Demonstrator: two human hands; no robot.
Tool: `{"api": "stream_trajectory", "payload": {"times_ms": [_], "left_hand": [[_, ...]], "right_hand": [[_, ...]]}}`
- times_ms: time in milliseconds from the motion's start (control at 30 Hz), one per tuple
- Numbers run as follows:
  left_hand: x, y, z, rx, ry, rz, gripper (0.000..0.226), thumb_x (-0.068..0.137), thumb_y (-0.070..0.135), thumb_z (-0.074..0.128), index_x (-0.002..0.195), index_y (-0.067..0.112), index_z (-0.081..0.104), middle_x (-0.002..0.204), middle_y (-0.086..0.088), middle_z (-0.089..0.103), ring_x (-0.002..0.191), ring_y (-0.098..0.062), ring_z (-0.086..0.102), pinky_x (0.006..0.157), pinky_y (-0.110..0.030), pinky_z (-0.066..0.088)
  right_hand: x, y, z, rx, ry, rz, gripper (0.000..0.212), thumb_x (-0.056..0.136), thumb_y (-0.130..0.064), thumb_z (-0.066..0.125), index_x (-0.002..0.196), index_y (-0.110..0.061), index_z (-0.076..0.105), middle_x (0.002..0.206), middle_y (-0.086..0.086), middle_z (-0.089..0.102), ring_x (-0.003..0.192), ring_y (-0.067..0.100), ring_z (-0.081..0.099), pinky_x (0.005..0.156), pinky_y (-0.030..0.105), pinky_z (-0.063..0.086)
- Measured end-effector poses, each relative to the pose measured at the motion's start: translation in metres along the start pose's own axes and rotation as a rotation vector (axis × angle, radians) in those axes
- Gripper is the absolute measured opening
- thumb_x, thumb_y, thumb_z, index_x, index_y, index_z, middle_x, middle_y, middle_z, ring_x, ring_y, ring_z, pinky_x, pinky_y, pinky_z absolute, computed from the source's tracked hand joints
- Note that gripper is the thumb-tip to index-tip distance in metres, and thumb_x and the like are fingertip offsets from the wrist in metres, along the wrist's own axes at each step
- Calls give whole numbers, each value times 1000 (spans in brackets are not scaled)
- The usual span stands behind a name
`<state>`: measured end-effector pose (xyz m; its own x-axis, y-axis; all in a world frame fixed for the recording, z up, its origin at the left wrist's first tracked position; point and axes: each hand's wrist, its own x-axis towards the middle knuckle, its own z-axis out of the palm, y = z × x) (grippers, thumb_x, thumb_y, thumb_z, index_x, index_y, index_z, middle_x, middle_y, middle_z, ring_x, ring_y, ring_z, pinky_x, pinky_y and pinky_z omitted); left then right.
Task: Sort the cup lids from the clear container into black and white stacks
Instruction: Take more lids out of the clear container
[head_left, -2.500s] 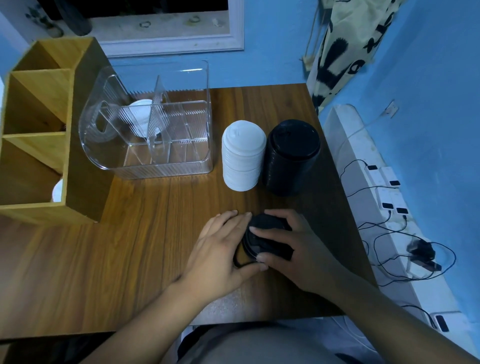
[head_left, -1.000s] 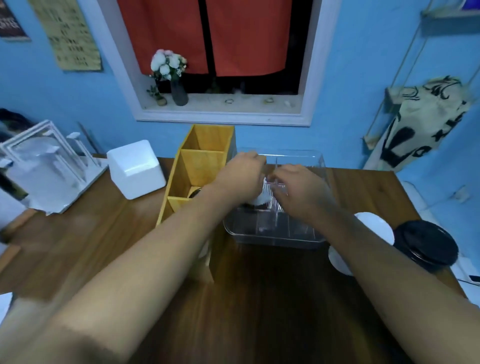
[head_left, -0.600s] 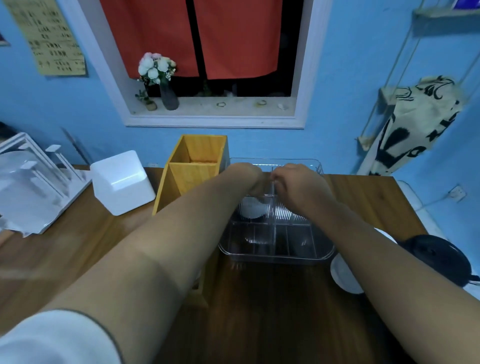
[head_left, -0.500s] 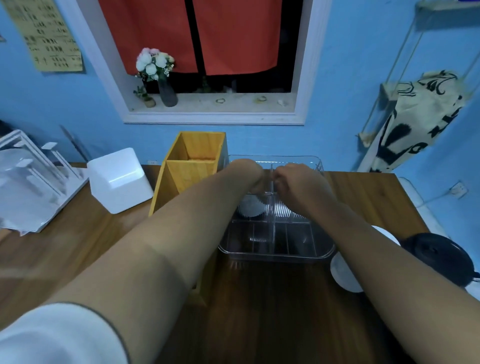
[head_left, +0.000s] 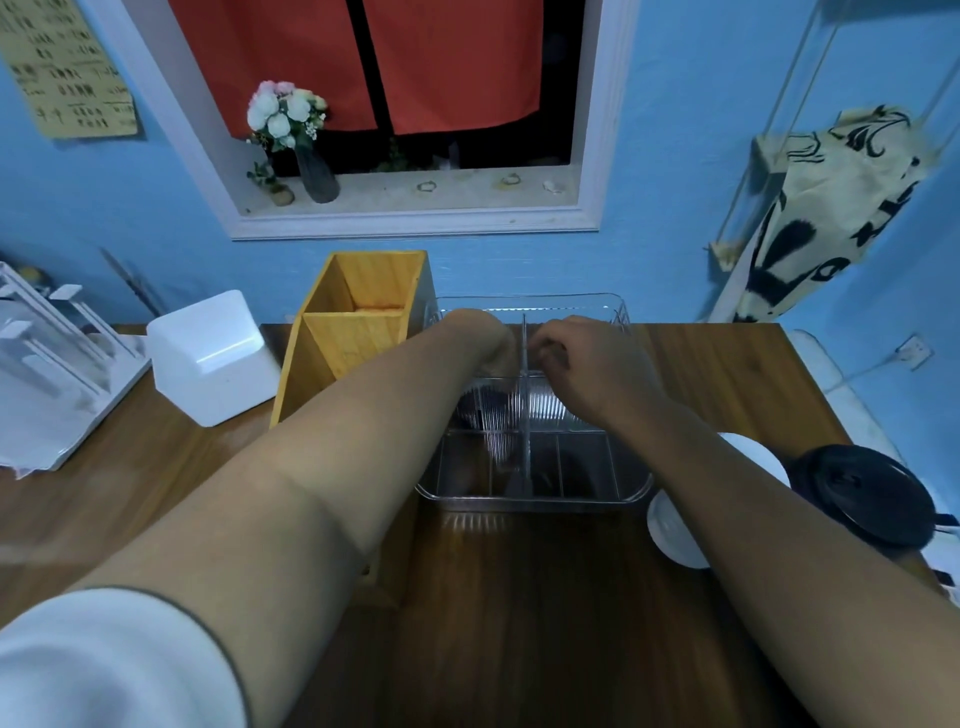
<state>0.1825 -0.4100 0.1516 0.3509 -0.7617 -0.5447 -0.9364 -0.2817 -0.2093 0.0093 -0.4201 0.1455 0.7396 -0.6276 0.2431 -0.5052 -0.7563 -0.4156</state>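
White stack (head_left: 670, 525) and black stack (head_left: 872, 493) are standing beside the container (head_left: 535, 501). Left hand (head_left: 491, 343) and right hand (head_left: 587, 364) are reaching in, their grips impossible to tell. Sorting is probably nearing its end.

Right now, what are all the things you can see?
Table: one, brown wood, under everything.
Clear container: one, see-through, middle back of the table.
White lid stack: one, white, right of the container.
Black lid stack: one, black, right of the white stack.
Wooden box: one, yellow-brown, left of the container.
White box: one, white, left of the wooden box.
Clear rack: one, see-through, far left.
Flowers: one bunch, white and pink, window ledge.
Curtain: two panels, red, in the window.
Hanging cloth: one, cream and black, right wall.
Left hand: one, reaching into the container.
Right hand: one, fingers curled above the container.
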Motion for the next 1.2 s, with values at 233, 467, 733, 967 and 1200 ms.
{"api": "stream_trajectory", "payload": {"times_ms": [233,467,733,967,1200], "left_hand": [[-5,-6,8,10,139,30,35,94,16,64,129,15,65,108,-8,60,93,-28,56,78,-36,46],[-25,-20,5,-1,317,86,21,96,30,63,98,10,64,93,-8,64,81,-27,58,66,-33,45],[-111,-30,-3,-66,534,136,14,93,27,62,101,18,55,93,-5,55,87,-29,53,74,-36,45],[-201,-3,55,-293,737,186,23,89,16,66,107,25,54,82,10,56,78,-18,60,62,-26,48],[-235,40,136,-482,870,321,37,90,24,65,127,21,59,118,2,68,94,-18,67,73,-28,54]], "right_hand": [[-4,-1,4,20,25,11,23,97,-28,48,104,-33,69,101,-9,67,91,14,60,73,33,52],[-10,-7,0,15,73,-11,24,97,-27,46,104,-32,68,99,-11,67,87,13,61,71,35,54],[-30,-21,4,141,120,11,25,99,-25,51,119,-22,66,111,-5,68,93,8,60,81,32,56],[-81,-53,7,813,85,232,46,96,-53,53,133,-25,53,119,-11,64,106,6,65,92,39,56],[-165,-54,18,1316,-218,247,43,94,-35,61,133,-17,57,128,6,65,121,23,62,99,40,52]]}}
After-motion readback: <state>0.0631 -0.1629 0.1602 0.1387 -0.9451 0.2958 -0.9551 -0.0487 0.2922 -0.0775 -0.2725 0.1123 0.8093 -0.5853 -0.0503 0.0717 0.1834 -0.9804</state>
